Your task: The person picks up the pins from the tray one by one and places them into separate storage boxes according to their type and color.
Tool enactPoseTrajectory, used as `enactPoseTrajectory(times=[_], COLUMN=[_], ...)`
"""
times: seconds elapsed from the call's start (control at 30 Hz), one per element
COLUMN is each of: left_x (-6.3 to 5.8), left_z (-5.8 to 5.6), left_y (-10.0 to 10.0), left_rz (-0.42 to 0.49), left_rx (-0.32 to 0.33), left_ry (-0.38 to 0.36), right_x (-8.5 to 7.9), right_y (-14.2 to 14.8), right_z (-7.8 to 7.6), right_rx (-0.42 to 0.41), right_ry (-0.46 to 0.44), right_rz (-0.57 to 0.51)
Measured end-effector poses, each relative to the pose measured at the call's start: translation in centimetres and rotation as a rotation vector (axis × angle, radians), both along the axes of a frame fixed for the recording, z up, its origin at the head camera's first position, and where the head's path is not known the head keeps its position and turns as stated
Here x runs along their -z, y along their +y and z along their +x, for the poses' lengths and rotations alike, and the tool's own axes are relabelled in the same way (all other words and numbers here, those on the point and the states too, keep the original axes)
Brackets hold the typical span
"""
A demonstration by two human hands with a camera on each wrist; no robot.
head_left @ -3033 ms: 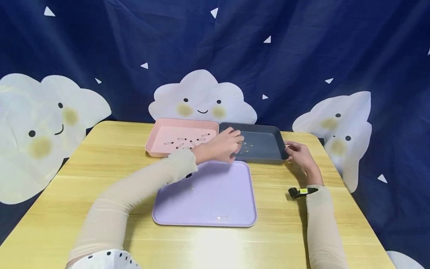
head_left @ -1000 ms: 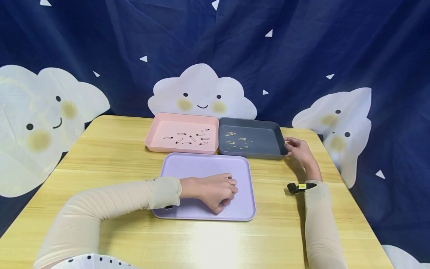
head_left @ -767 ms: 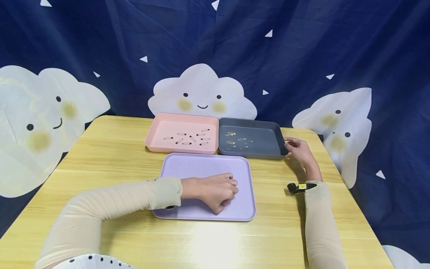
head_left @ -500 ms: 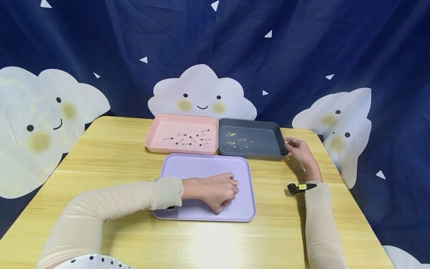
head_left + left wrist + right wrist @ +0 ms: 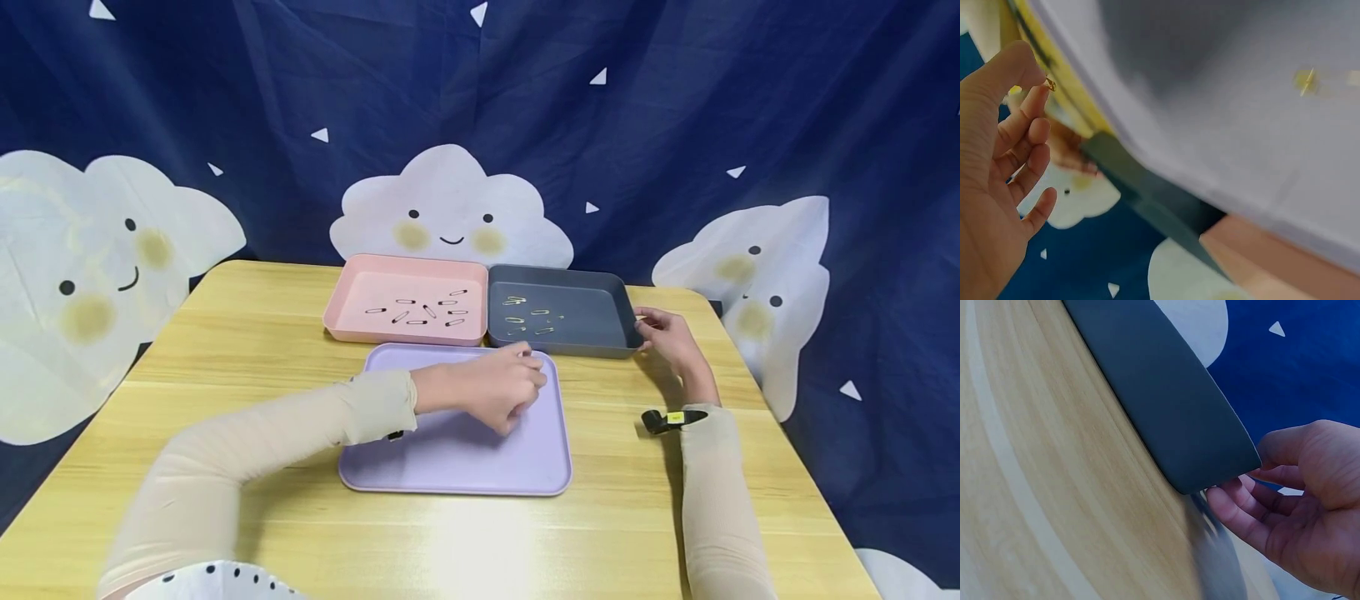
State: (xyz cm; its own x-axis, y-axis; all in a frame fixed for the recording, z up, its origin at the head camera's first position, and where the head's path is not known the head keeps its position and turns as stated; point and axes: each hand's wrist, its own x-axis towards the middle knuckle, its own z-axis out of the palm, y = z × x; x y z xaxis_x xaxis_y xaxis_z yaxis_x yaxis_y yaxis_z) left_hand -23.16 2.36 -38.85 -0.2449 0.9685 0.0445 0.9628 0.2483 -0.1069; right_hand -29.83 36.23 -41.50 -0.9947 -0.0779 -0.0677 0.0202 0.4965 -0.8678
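Note:
My left hand (image 5: 501,390) is above the lilac tray (image 5: 457,479). In the left wrist view its thumb and index finger pinch a small gold safety pin (image 5: 1051,84), mostly hidden by the fingertips. A blurred yellowish spot (image 5: 1305,81) shows on the lilac surface there; its kind is unclear. My right hand (image 5: 671,343) holds the near right corner of the dark grey tray (image 5: 600,310), thumb at the rim and fingers under the edge. Inside that tray lie several gold safety pins (image 5: 540,312).
A pink tray (image 5: 360,287) stands against the grey tray's left side and holds several black safety pins (image 5: 406,302). All three trays are on a wooden table (image 5: 247,358). Behind hangs a dark blue cloth (image 5: 420,75) with cloud figures.
My left hand went from over the grey tray down to the lilac tray's front part, then lifted away and toward the grey tray with the safety pin. My right hand stays at the grey tray.

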Motion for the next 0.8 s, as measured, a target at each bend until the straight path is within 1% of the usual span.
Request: enactPoseTrajectory(times=[0.17,0.27,0.33,0.43,0.53,0.63,0.8], left_x=[-2.0,-2.8,-3.1,-3.4,-3.6,-3.7,-3.6], left_z=[-2.1,-3.5,-4.5,-5.8,-6.9,-7.8,-9.2], left_y=[0.4,0.6,0.8,1.3,2.0,3.0,5.0], left_rz=[0.041,0.089,0.122,0.159,0.173,0.185,0.197], left_rx=[-0.079,-0.116,-0.138,-0.164,-0.187,-0.211,-0.243], left_ry=[0.024,0.046,0.056,0.075,0.097,0.107,0.123], right_x=[0.0,0.0,0.0,-0.1,-0.1,-0.1,0.0], right_y=[0.0,0.1,0.1,0.1,0.1,0.1,0.1], right_z=[0.0,0.0,0.0,0.0,0.0,0.0,-0.1], right_rx=[0.004,0.005,0.004,0.006,0.008,0.008,0.007], right_ry=[-0.006,-0.008,-0.008,-0.010,-0.010,-0.010,-0.010], right_rz=[0.000,-0.005,-0.007,-0.008,-0.010,-0.009,-0.009])
